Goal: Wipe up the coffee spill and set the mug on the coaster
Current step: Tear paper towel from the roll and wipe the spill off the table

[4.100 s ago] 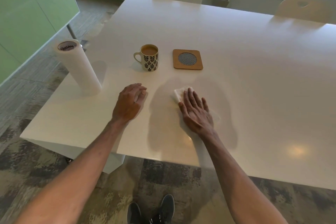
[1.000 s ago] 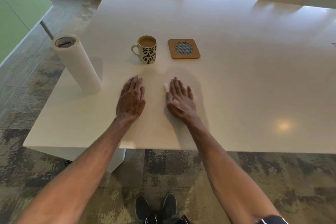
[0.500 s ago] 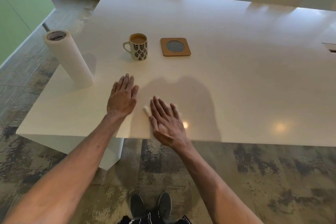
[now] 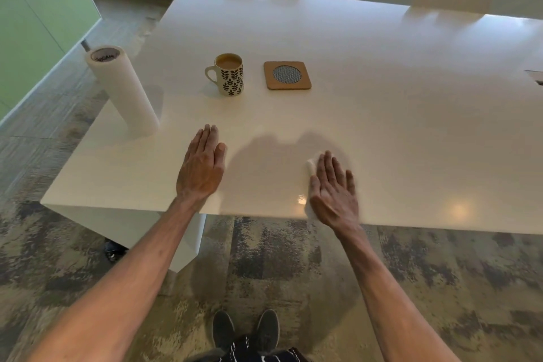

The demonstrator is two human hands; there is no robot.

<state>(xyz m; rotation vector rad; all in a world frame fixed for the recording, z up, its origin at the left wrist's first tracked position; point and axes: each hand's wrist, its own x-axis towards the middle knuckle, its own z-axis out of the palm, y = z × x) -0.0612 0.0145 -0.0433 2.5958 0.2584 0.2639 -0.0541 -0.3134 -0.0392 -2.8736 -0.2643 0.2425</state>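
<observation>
The white table (image 4: 367,103) fills most of the view, its near edge running under both wrists. Two bare forearms reach up from the bottom corners. The left hand (image 4: 202,169) lies palm down and flat on the tabletop near the front edge, fingers straight and pressed together, thumb tucked alongside, holding nothing. The right hand (image 4: 333,188) is also palm down, close to the front edge and well apart from the left, its fingers slightly fanned and pressing a white paper towel (image 4: 311,166) flat against the surface. The paper towel roll (image 4: 123,91) stands upright near the left edge of the table. The mug (image 4: 228,75), filled with coffee and patterned with dark leaves, stands on the bare table just left of the cork coaster (image 4: 287,75), not touching it, handle pointing left.

Most of the paper towel is hidden beneath the right palm; only a bit by the index finger and a strip at the heel of the hand show. No coffee spill can be made out on the glossy top, which carries shadows and light reflections. The right hand's edges are blurred.

Compared with half a second ago, the right hand and towel have slid rightward away from the left hand, which has kept its place; mug and coaster are unmoved
</observation>
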